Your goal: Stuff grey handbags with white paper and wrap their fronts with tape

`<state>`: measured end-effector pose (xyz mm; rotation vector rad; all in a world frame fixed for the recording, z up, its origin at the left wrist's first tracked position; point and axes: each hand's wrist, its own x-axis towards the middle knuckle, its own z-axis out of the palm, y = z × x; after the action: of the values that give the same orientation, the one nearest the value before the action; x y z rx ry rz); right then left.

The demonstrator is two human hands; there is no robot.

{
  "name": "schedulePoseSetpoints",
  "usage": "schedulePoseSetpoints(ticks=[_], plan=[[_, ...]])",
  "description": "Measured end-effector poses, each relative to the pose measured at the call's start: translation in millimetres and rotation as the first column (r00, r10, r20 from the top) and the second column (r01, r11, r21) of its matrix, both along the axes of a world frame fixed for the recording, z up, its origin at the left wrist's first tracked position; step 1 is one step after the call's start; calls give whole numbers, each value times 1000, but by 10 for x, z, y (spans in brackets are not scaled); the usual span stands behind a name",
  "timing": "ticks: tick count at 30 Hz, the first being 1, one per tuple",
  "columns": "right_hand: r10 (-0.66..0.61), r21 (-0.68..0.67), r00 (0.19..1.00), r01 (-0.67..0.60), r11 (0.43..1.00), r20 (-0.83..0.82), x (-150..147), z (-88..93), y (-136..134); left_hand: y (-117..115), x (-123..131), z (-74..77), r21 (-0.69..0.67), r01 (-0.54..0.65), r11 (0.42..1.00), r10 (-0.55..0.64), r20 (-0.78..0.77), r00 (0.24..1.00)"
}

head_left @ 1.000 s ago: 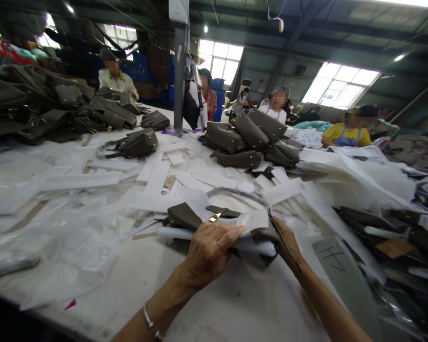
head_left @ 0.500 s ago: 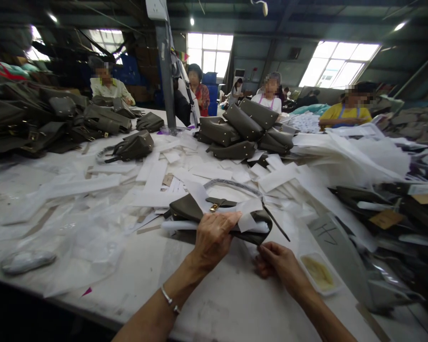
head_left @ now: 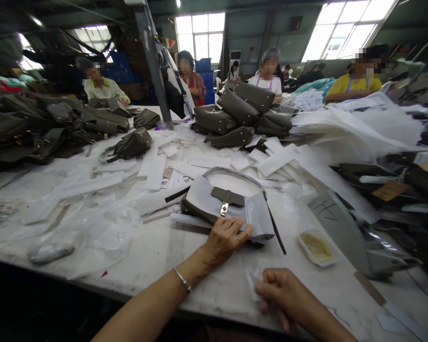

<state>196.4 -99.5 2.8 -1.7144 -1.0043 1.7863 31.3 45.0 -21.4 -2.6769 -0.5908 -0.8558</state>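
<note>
A dark olive handbag (head_left: pixel 199 209) lies on the white table, its front covered by pale sheeting, with a gold clasp (head_left: pixel 224 209) on its tab. The wrapped handle (head_left: pixel 235 172) arches away at the back. My left hand (head_left: pixel 228 240), a silver bracelet on its wrist, presses on the bag's near edge below the clasp, fingers bent over the sheeting. Apart from the bag, nearer the table's front edge, my right hand (head_left: pixel 280 289) is closed in a pinch on a thin translucent sheet (head_left: pixel 253 281).
Dark bags are heaped at the left (head_left: pixel 57 123), back middle (head_left: pixel 242 114) and right (head_left: pixel 395 199). White paper strips (head_left: pixel 196 160) cover the table's middle. A tray of yellowish paste (head_left: pixel 317 247) stands at the right. Several people sit beyond the table.
The bag's flap and clasp now face up, with the sheeting spread over its front. My right hand has moved from the bag's corner towards the table's front edge. The view has shifted slightly.
</note>
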Motion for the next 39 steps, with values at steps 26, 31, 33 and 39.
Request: schedulePoseSetpoints(ticks=[26, 31, 33, 39], plan=[[-355, 774, 710, -629, 69, 609, 317, 170, 668, -160, -38, 44, -338, 125, 933, -75, 156, 985], [-439, 764, 677, -644, 36, 591, 150, 100, 573, -138, -53, 4, -392, 170, 904, -86, 221, 971], [-463, 763, 671, -646, 17, 579, 136, 37, 540, -123, -72, 8, -403, 191, 895, -106, 225, 969], [-362, 819, 753, -571, 54, 549, 222, 67, 498, -105, -135, 107, -486, 283, 827, -195, 225, 955]])
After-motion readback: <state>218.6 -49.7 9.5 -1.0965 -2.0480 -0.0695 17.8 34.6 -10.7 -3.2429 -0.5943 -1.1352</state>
